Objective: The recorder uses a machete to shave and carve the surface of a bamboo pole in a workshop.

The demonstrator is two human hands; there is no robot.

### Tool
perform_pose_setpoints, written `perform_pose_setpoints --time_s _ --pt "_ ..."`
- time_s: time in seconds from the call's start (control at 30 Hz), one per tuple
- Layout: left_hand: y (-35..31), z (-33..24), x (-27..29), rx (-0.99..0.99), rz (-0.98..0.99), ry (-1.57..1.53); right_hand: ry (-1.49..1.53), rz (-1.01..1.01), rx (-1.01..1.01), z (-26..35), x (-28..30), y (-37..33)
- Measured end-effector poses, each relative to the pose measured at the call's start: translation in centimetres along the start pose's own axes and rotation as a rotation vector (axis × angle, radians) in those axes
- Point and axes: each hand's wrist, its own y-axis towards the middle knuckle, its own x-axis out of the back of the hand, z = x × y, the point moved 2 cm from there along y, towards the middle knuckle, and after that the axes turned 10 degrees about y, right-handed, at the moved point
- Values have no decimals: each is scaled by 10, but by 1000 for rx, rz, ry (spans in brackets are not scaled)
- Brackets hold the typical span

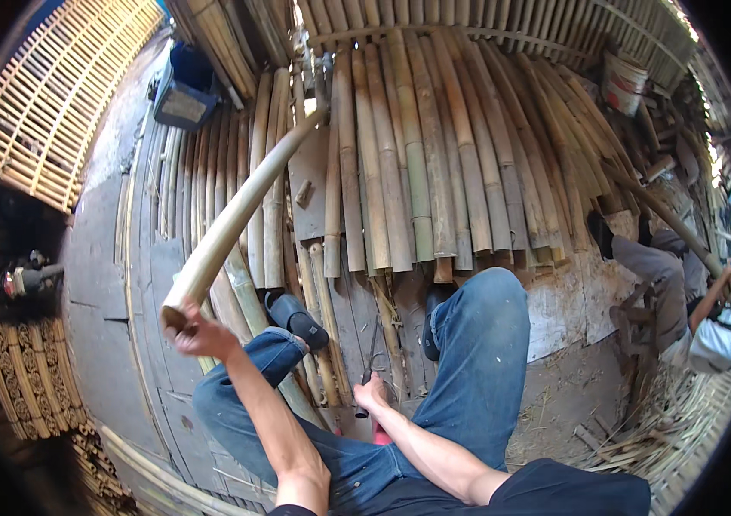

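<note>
My left hand [196,334] grips the near end of a long pale split bamboo piece [241,211], lifted above my left knee; its far end reaches a metal fixture [312,73] at the back. My right hand [371,396] rests low between my legs, fingers closed on the handle of a dark blade-like tool [369,361] that points away from me. I sit in blue jeans [477,361] with dark shoes [295,316] on wooden boards.
Many split bamboo slats [417,155] lie side by side ahead. Woven bamboo panels [47,95] stand at left. Another person [684,301] sits at right handling a bamboo pole. A white bucket [623,82] stands at the back right, a small machine [26,277] at the left.
</note>
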Motion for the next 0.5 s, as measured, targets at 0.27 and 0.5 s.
perform_pose_setpoints --time_s 0.27,0.5 --pt "84 -162 129 178 -149 -704 -3 -3 93 -11 13 8" --pt "113 -155 195 -111 -92 -503 15 62 128 -4 6 32"
